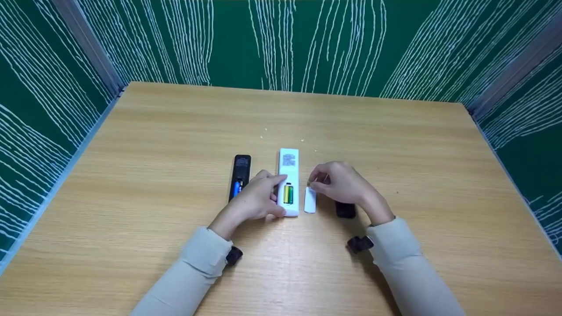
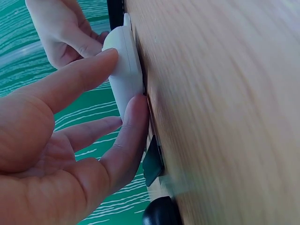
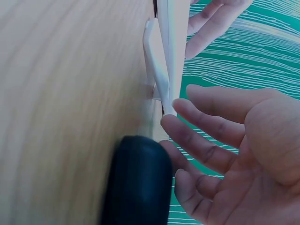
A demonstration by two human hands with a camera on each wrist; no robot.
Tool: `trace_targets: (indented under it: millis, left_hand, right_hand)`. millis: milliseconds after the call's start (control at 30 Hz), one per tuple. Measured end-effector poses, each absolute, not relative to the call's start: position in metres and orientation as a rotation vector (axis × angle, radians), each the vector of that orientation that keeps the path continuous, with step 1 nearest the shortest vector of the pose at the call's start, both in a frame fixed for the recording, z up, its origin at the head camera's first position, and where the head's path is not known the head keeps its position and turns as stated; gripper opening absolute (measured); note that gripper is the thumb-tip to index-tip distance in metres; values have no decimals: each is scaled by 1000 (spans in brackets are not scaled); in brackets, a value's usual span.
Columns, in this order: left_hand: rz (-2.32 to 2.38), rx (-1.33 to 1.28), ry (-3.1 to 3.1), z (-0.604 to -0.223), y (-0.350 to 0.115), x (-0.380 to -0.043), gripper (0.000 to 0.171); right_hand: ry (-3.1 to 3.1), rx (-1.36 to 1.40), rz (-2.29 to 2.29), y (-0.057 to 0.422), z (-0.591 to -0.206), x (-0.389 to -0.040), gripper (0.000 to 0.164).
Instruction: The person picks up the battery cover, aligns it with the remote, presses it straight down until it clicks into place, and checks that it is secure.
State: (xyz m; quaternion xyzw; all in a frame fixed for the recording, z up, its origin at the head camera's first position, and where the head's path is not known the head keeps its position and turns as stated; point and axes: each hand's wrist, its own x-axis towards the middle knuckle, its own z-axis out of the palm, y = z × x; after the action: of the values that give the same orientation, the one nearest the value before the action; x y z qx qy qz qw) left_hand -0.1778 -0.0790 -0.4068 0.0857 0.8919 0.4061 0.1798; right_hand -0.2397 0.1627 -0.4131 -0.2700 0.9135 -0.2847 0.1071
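A white remote control (image 1: 288,166) lies back up, its battery bay uncovered, with two batteries (image 1: 288,194) in green and yellow-green side by side. My left hand (image 1: 254,197) holds it by its left side, thumb at the near end and a finger higher on the edge. Right of the remote lies its white battery cover (image 1: 310,201), tilted against the table in the right wrist view. My right hand (image 1: 344,182) hovers by the cover's far end. Its loosely bent fingers (image 3: 201,140) show nothing between them in the right wrist view.
A black remote control (image 1: 241,169) with a blue battery (image 1: 237,188) in its bay lies left, partly behind my left hand. Another black object (image 1: 346,210) sits beneath my right wrist, mostly covered. Tiny white specks dot the wooden table (image 1: 197,118).
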Motion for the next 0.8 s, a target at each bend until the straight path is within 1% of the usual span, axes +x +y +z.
trace_targets:
  millis: [800]
  left_hand:
    - [1141, 243, 2530, -407, -79, -177, 93]
  right_hand:
    - [2690, -800, -752, 159, -415, -237, 7]
